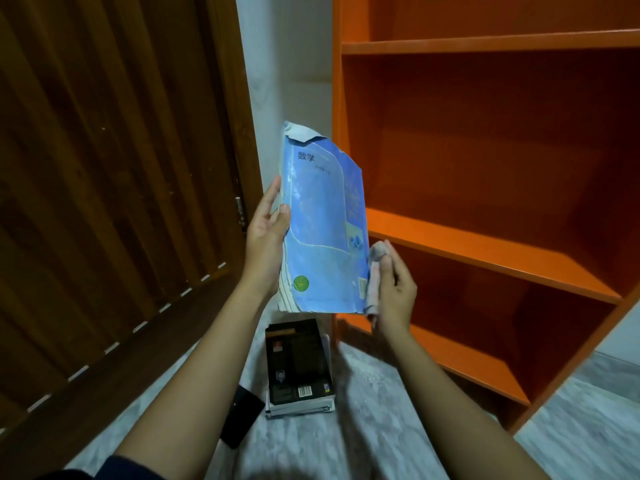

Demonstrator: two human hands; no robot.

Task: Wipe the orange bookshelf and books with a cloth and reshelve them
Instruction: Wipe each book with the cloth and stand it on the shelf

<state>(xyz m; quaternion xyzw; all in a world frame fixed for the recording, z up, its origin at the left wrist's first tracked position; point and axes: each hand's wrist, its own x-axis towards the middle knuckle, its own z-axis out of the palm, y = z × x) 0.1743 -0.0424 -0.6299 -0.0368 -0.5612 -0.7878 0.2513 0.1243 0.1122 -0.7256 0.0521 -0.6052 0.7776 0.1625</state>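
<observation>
From my screen, the blue book (322,230) is up in the air at the middle of the view, held upright with its front cover toward the camera and its top corner torn and curled over. The left hand (266,233) grips it along the left edge, thumb laid on the cover and fingers wrapped behind. The right hand (394,289) is curled around a bunched pale cloth (375,271) and presses it against the lower right edge of the book. The book sits just in front of the left side panel of the orange bookshelf (485,237), which fills the right half of my view with its boards running back at an angle. Below the hands, a stack of books (298,365) lies flat on the pale mottled floor (346,445), a dark-covered one on top, near the bookshelf's bottom left corner. Beside that stack I see a flat black object (242,417), partly hidden by the left forearm; I cannot tell what it is. A brown slatted wooden door (104,168) takes up the left side, with a strip of white wall (277,81) between it and the bookshelf.
</observation>
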